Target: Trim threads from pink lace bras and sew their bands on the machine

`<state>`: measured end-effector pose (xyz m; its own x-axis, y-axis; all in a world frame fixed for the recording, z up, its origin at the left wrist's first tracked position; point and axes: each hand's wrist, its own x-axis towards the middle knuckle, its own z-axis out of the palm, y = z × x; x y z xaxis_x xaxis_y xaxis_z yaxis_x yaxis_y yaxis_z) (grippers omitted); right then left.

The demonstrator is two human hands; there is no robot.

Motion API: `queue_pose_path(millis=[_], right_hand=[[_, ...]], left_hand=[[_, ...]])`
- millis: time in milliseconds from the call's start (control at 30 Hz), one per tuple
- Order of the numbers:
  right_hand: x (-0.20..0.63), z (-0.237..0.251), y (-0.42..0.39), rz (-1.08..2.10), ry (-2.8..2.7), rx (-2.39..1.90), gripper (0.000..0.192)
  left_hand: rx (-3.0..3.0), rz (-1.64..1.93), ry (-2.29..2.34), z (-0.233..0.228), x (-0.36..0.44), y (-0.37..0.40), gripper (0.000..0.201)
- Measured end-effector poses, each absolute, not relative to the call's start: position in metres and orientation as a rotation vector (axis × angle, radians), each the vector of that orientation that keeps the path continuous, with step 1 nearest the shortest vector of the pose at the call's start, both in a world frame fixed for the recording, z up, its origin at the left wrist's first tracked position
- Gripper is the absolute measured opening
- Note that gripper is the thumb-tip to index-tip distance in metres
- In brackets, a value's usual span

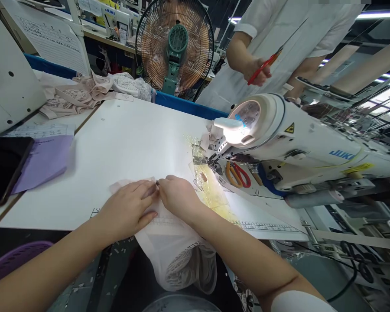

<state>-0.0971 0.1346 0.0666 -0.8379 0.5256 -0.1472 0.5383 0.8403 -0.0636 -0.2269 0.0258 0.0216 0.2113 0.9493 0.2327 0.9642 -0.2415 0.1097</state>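
Left hand and right hand meet over pale fabric

The left is loosely curled, thumb apart; whether it grips the fabric, I cannot tell. The right is closed, pinching a small dark object. Beneath both, the fabric lies on a white table, its lacy part drooping over the near edge. A sewing machine stands to the right.

head view | from wearer's head | faces forward, down | white tabletop close below
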Motion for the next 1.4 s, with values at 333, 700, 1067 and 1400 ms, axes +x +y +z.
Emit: queue_pose_path(millis=[333, 700, 1067, 1400], right_hand=[[-0.069, 0.081, 0.124, -0.119, 2.806, 0.795, 0.024], [-0.078, 0.072, 0.124, -0.306, 2.979, 0.982, 0.02], [-0.014, 0.035, 0.078, -1.214, 3.204, 0.925, 0.009], [-0.038, 0.052, 0.134, -0.929, 3.059, 0.981, 0.015]], left_hand=[[-2.382, -0.335, -1.842, 0.026, -0.226, 0.025, 0.044], [-2.291, -0.442, -1.873, 0.02, -0.226, 0.021, 0.039], [-2.234, -0.375, -1.827, 0.016, -0.229, 0.02, 0.042], [-2.228, -0.068, -2.02, 0.041, -0.205, 0.014, 0.051]])
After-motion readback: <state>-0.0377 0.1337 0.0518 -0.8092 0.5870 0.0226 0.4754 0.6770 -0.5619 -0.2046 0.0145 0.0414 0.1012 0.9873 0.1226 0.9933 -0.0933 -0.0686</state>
